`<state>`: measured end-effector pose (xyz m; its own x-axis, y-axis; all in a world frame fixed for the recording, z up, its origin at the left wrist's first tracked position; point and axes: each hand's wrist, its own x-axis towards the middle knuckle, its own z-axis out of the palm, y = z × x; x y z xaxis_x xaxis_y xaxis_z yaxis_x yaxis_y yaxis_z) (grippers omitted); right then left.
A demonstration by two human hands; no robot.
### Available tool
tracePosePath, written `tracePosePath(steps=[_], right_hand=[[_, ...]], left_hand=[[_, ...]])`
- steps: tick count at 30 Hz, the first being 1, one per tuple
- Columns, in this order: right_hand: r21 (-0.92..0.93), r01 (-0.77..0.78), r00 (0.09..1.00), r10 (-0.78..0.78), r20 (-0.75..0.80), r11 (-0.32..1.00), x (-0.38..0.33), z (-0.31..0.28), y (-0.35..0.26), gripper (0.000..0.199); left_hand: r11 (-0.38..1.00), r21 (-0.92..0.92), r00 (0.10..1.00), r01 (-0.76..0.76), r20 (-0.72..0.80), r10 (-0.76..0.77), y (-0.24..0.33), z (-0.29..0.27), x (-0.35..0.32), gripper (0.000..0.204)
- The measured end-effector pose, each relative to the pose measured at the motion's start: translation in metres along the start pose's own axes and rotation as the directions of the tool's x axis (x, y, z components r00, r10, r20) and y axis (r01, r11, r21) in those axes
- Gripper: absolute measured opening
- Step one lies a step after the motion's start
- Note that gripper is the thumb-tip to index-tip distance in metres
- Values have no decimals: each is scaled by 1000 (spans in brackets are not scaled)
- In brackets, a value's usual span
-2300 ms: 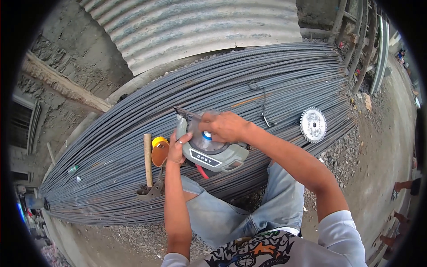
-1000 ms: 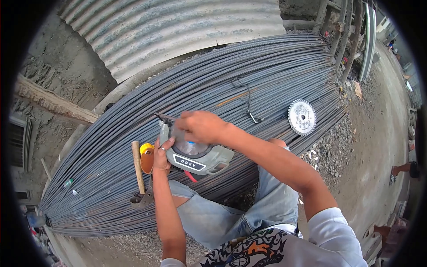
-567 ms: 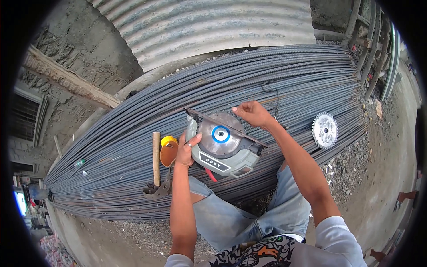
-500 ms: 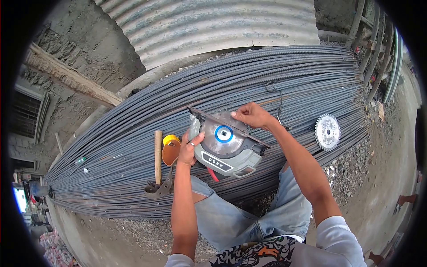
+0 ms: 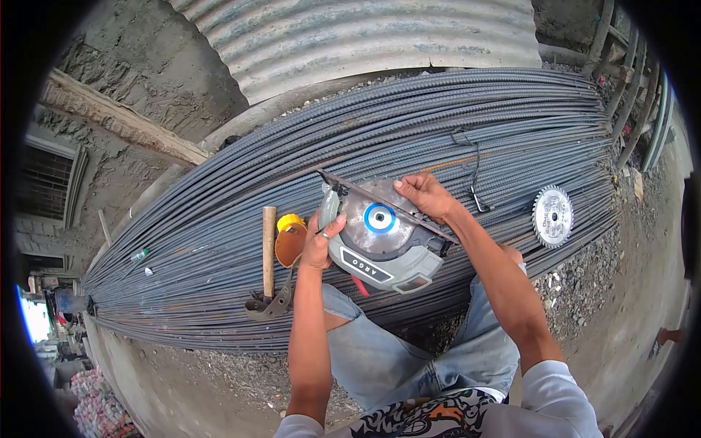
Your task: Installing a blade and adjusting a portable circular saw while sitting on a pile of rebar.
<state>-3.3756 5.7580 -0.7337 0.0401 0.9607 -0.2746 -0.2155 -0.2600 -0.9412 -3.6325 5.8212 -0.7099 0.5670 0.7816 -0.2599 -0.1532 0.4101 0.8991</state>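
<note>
A grey circular saw [image 5: 391, 269] rests on its side across my lap, over a bed of steel bars. My left hand [image 5: 320, 242] is closed around its left side, with the thumb on the guard. The fingers of my right hand [image 5: 426, 196] pinch the edge of the fitted saw blade [image 5: 380, 188], where it shows past the base plate [image 5: 420, 217]. A blue ring surrounds the blade's centre. To the right, a loose toothed saw blade [image 5: 553, 217] lies flat on the bars, apart from both hands.
Steel bars [image 5: 219, 241] spread widely beneath me. Left of the saw lie a wooden-handled hammer [image 5: 269, 248], a brown leather holder [image 5: 290, 247] with a yellow tape measure [image 5: 290, 221], and a belt [image 5: 270, 306]. A hex key [image 5: 478, 201] and corrugated sheet [image 5: 365, 36] lie beyond.
The view has shifted, so everything sits slightly further right. Both hands keep their hold on the saw and its blade; my right hand's fingers have curled a little more.
</note>
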Motion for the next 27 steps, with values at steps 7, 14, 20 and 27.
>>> tracePosePath(steps=[7,14,20,27], right_hand=[[-35,38,996,-40,-78,999,-3,2,11,38],[-57,72,997,-73,-12,996,-7,-2,1,39],[-52,28,998,-31,-63,998,-4,-4,13,43],[-26,36,996,-38,-84,999,-3,-5,18,40]], left_hand=[[1000,6,1000,18,7,-18,1,-2,-1,45],[1000,4,999,27,19,-28,4,3,-1,46],[998,35,998,47,49,-49,4,2,5,47],[1000,10,999,10,47,-11,0,0,5,47]])
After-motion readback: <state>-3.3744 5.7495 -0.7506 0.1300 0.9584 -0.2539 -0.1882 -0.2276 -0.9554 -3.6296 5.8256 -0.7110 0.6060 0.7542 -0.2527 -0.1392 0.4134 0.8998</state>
